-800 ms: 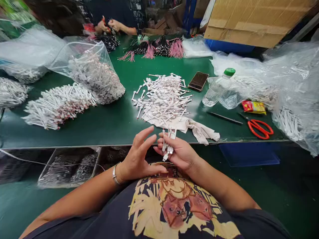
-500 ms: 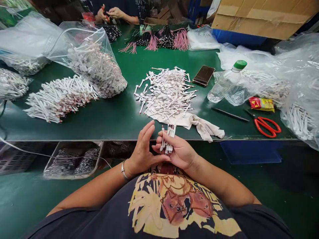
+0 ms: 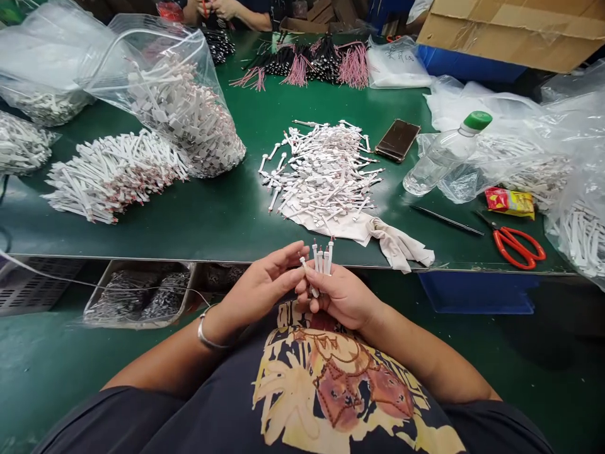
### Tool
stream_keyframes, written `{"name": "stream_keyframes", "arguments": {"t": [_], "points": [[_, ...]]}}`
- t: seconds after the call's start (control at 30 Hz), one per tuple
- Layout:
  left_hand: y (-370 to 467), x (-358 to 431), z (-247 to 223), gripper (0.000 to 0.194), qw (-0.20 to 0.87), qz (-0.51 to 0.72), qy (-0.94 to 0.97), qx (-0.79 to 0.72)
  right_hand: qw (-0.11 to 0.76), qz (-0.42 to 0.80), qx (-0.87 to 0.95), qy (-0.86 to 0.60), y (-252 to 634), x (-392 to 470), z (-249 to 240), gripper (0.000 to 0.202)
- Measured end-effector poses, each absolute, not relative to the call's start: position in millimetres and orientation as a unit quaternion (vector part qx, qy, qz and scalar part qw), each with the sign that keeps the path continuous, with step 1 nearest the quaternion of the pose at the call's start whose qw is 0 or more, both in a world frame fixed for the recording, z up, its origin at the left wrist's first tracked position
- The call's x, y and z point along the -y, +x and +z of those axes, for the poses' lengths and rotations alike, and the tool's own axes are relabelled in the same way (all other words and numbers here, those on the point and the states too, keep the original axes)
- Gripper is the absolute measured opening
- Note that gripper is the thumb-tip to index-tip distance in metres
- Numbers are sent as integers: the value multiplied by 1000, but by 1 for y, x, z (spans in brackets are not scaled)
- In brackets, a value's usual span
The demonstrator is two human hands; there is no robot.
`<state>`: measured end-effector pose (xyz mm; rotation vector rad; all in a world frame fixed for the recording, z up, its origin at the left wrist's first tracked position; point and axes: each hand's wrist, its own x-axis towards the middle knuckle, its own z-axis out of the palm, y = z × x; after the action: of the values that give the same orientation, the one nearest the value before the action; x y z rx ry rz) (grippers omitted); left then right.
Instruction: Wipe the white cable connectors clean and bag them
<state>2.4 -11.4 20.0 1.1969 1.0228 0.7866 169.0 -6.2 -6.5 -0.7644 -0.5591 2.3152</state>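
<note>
Several short white cables with connectors (image 3: 322,257) stand up in a small bundle from my right hand (image 3: 347,295), whose thumb and fingers are closed round them. One more white cable (image 3: 303,261) leans left out of the same grip, towards my left hand (image 3: 259,287). My left hand's fingers are stretched, with thumb and forefinger apart close to that leaning cable's end; whether they touch it is hard to see. Both hands are at the table's front edge, below a loose pile of similar white cables (image 3: 331,167) lying partly on a white cloth (image 3: 401,243).
Left are a heap of white cables (image 3: 113,170) and a filled plastic bag (image 3: 189,120). Right lie a phone (image 3: 397,140), a bottle (image 3: 444,157), a pen-like tool (image 3: 447,221) and red-handled scissors (image 3: 518,247). Across the table, a person's hands (image 3: 222,9) work near black-and-pink wires (image 3: 302,66).
The cables in my right hand have shifted, and one now tilts left. My left hand has lowered from upright to flatter, its fingertips closer to the cables. The view has moved slightly.
</note>
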Motion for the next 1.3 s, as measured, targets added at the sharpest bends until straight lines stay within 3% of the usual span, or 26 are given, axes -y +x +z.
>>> {"name": "stream_keyframes", "arguments": {"t": [0.17, 0.43, 0.63, 0.93, 1.17, 1.3], "points": [[10, 4, 23, 53, 771, 264, 407, -412, 238, 909, 217, -264, 173, 12, -5, 27], [23, -6, 16, 30, 819, 297, 245, -426, 177, 934, 190, -245, 178, 8, -8, 29], [25, -6, 11, 35, 828, 289, 218, -428, 171, 917, 211, -293, 173, 7, -3, 21], [26, -2, 5, 41, 874, 189, 247, -374, 163, 907, 238, -305, 168, 12, -8, 29], [23, -3, 14, 16, 802, 382, 221, -403, 140, 850, 339, -378, 185, 9, 2, 49], [21, -12, 19, 11, 788, 435, 179, -397, 247, 667, 500, -495, 195, 10, 6, 39]]}}
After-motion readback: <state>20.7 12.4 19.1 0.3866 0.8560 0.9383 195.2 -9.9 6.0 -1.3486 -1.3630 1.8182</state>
